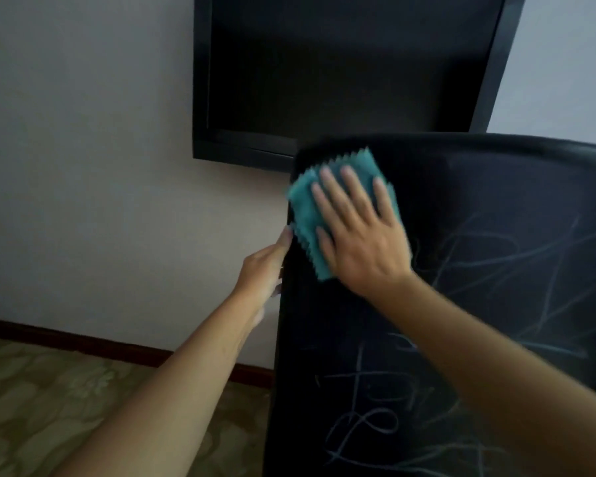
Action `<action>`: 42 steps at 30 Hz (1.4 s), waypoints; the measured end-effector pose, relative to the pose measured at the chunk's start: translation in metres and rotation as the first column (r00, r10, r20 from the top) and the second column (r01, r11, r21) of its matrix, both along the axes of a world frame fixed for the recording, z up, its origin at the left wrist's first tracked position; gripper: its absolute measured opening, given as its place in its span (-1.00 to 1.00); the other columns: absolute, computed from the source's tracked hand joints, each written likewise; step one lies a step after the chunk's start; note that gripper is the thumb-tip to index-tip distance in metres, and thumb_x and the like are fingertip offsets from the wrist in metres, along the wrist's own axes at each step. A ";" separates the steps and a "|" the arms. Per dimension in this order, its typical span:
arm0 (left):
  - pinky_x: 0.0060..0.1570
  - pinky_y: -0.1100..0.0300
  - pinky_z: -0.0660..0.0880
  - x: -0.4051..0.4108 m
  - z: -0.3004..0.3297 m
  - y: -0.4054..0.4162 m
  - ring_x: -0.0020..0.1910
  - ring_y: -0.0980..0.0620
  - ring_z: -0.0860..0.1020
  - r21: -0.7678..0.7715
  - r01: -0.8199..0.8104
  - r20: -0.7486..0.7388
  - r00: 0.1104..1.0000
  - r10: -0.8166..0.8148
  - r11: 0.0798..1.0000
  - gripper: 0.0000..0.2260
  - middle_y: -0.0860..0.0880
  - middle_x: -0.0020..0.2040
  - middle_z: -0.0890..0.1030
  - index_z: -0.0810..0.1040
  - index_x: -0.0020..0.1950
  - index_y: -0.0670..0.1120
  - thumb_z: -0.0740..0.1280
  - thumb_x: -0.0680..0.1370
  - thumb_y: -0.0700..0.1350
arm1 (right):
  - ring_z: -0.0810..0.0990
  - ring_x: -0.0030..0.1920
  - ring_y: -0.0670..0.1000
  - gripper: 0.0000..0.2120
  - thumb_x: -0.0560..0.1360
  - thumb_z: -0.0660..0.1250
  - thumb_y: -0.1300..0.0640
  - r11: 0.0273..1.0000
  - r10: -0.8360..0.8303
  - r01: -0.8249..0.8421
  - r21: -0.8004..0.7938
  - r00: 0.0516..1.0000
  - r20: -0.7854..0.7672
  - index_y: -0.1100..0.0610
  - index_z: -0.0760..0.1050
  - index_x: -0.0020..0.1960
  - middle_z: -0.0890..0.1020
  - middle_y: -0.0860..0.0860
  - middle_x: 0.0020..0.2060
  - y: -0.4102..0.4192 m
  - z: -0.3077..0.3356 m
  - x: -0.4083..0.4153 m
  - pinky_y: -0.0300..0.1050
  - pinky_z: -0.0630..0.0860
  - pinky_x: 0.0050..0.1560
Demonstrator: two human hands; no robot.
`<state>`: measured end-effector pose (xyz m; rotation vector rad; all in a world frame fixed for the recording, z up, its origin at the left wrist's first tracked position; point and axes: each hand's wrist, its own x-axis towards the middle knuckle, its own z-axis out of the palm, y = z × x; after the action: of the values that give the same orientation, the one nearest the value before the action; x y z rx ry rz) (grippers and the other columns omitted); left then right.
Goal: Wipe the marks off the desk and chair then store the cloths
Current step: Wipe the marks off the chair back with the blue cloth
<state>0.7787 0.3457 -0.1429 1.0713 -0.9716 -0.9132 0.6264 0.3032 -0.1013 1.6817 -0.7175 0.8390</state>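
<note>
1. We see the right hand (362, 232) pressed flat, fingers spread, on a teal cloth (310, 208) against the black chair back (479, 187), near its upper left corner.
2. The cloth has zigzag edges and sticks out past the hand on the left, top and bottom.
3. The left hand (265, 266) grips the chair back's left edge just left of the cloth, fingers wrapped behind and out of sight.
4. Hands are close but apart, one on the cloth, one on the chair.
5. Pale chalk-like scribbles (496, 270) cover the chair back to the right of and below the cloth.
6. A dark framed screen (341, 63) hangs on the pale wall (83, 149) beyond the chair.
7. Patterned carpet (49, 390) lies at lower left.
</note>
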 end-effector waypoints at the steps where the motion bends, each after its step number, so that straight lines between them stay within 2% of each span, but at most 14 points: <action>1: -0.09 0.14 0.59 -0.001 0.000 0.002 -0.03 0.05 0.68 0.007 0.010 0.014 1.000 -0.010 1.000 -0.65 0.05 -0.08 0.73 0.67 -0.01 0.04 0.30 0.53 0.29 | 0.08 0.58 0.10 -0.46 0.65 0.07 -0.02 1.000 0.014 -0.014 -0.008 0.999 0.033 0.13 0.15 0.59 0.16 0.06 0.57 0.003 0.014 0.000 0.13 -0.14 0.57; 4: 0.04 0.03 0.62 -0.005 -0.001 0.005 0.01 -0.01 0.68 -0.004 -0.028 0.029 0.999 0.028 1.000 -0.70 0.02 -0.06 0.73 0.68 -0.08 0.06 0.30 0.56 0.24 | -0.01 0.59 0.12 -0.43 0.65 0.05 -0.03 0.999 0.012 -0.013 0.051 1.000 0.019 0.15 0.08 0.60 0.13 0.09 0.58 0.001 -0.013 -0.007 0.16 -0.17 0.57; 6: 0.18 -0.04 0.58 -0.006 -0.004 0.004 0.04 -0.01 0.67 -0.038 -0.088 0.052 0.995 0.090 0.995 -0.73 0.03 -0.03 0.72 0.67 -0.15 0.11 0.29 0.58 0.22 | -0.11 0.60 0.12 -0.39 0.62 0.03 -0.05 0.991 -0.005 0.021 0.129 0.992 -0.127 0.15 0.04 0.60 0.15 0.09 0.58 -0.001 -0.076 -0.019 0.15 -0.21 0.57; 9: 0.07 0.03 0.59 -0.015 -0.008 0.003 -0.05 0.00 0.67 -0.094 -0.195 0.148 0.967 0.207 0.976 -0.66 0.01 -0.10 0.70 0.62 -0.19 0.08 0.21 0.62 0.22 | -0.10 0.60 0.08 -0.40 0.62 -0.01 -0.07 0.983 -0.039 0.099 0.154 0.935 -0.352 0.11 0.02 0.61 0.16 0.04 0.58 -0.004 -0.120 -0.048 0.12 -0.22 0.57; 11: 0.01 0.01 0.55 -0.021 -0.007 0.003 -0.08 -0.11 0.62 -0.132 -0.322 0.177 0.923 0.342 0.937 -0.63 -0.05 -0.16 0.65 0.60 -0.17 -0.01 0.17 0.66 0.17 | -0.01 0.59 0.07 -0.42 0.63 0.01 -0.05 0.989 -0.090 0.119 0.090 0.957 -0.277 0.10 0.03 0.60 0.15 0.05 0.58 -0.002 -0.087 -0.058 0.13 -0.20 0.57; 13: 0.11 0.04 0.50 -0.029 0.004 0.007 0.03 -0.10 0.60 -0.149 -0.398 0.126 0.901 0.416 0.905 -0.71 0.00 -0.07 0.64 0.61 0.03 -0.05 0.16 0.67 0.07 | 0.05 0.58 0.09 -0.43 0.65 0.05 -0.02 0.993 -0.114 0.116 0.011 0.990 -0.080 0.13 0.06 0.60 0.11 0.06 0.57 0.003 -0.028 -0.065 0.16 -0.15 0.57; 16: 0.12 0.15 0.40 -0.038 0.034 0.020 0.13 0.08 0.52 -0.223 -0.445 0.113 0.872 0.476 0.867 -0.75 0.13 0.14 0.55 0.51 0.30 0.02 0.19 0.65 -0.01 | -0.01 0.59 0.11 -0.45 0.68 0.01 -0.03 0.996 -0.091 0.092 -0.013 0.993 0.076 0.16 0.06 0.60 0.03 0.08 0.58 0.013 0.036 -0.068 0.20 -0.12 0.57; 18: 0.18 0.20 0.37 -0.048 0.049 0.032 0.20 0.15 0.46 -0.359 -0.437 0.191 0.830 0.523 0.825 -0.68 0.15 0.26 0.47 0.43 0.39 0.08 0.22 0.63 -0.02 | -0.03 0.59 0.12 -0.44 0.67 0.02 -0.03 0.998 -0.060 0.059 0.011 0.991 0.117 0.17 0.08 0.60 0.03 0.10 0.58 0.016 0.029 -0.069 0.22 -0.11 0.56; 20: 0.25 0.19 0.35 -0.057 0.055 0.039 0.31 0.11 0.43 -0.564 -0.387 0.345 0.692 0.634 0.729 -0.63 0.09 0.33 0.46 0.42 0.42 0.04 0.23 0.60 -0.04 | -0.03 0.59 0.14 -0.42 0.64 0.07 -0.02 0.997 -0.068 0.066 0.039 0.996 0.056 0.17 0.09 0.60 0.08 0.12 0.58 0.011 -0.016 -0.074 0.23 -0.11 0.56; 24: 0.42 0.04 0.24 -0.067 0.058 0.035 0.50 -0.03 0.31 -0.811 -0.064 0.552 0.246 0.797 0.582 -0.54 -0.06 0.49 0.40 0.40 0.47 -0.07 0.23 0.56 -0.06 | -0.09 0.60 0.08 -0.41 0.63 -0.01 -0.05 0.983 -0.129 0.163 0.081 0.938 -0.323 0.14 0.03 0.60 0.15 0.07 0.58 0.001 -0.089 -0.104 0.15 -0.21 0.57; 27: 0.46 -0.10 0.19 -0.074 0.069 0.028 0.54 -0.08 0.27 -0.800 0.012 0.597 0.114 0.794 0.600 -0.51 -0.09 0.51 0.37 0.39 0.49 -0.08 0.19 0.55 -0.02 | 0.02 0.59 0.11 -0.42 0.63 0.05 -0.03 0.986 -0.164 0.164 -0.010 0.973 -0.160 0.16 0.05 0.59 0.16 0.08 0.55 0.001 -0.039 -0.117 0.15 -0.12 0.57; 32: 0.45 -0.14 0.19 -0.082 0.072 0.022 0.54 -0.11 0.26 -0.800 -0.012 0.599 0.062 0.799 0.600 -0.50 -0.12 0.51 0.36 0.38 0.48 -0.09 0.22 0.54 -0.03 | -0.03 0.59 0.14 -0.43 0.67 0.00 -0.04 0.994 -0.106 0.106 0.008 0.979 0.176 0.20 0.01 0.59 0.02 0.13 0.57 0.011 0.024 -0.125 0.24 -0.09 0.56; 38: 0.47 -0.13 0.18 -0.075 0.064 0.024 0.56 -0.09 0.22 -0.795 0.000 0.606 0.053 0.794 0.607 -0.51 -0.11 0.54 0.32 0.36 0.50 -0.08 0.18 0.56 -0.02 | 0.05 0.59 0.14 -0.41 0.64 0.10 -0.01 0.990 -0.126 0.132 0.042 0.985 -0.121 0.19 0.07 0.59 0.12 0.13 0.57 -0.001 -0.057 -0.138 0.18 -0.04 0.57; 42: 0.46 -0.11 0.18 -0.081 0.043 0.027 0.56 -0.07 0.23 -0.776 0.040 0.631 0.042 0.775 0.630 -0.50 -0.10 0.54 0.33 0.35 0.50 -0.07 0.19 0.56 -0.02 | 0.01 0.58 0.16 -0.43 0.65 0.08 0.03 0.996 -0.094 0.092 0.017 0.963 0.252 0.25 0.05 0.57 0.05 0.15 0.55 0.005 0.008 -0.139 0.23 -0.05 0.56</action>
<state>0.6974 0.3726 -0.1003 1.1769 -1.7202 0.9106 0.4869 0.3086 -0.0936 1.5482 -0.9662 0.9953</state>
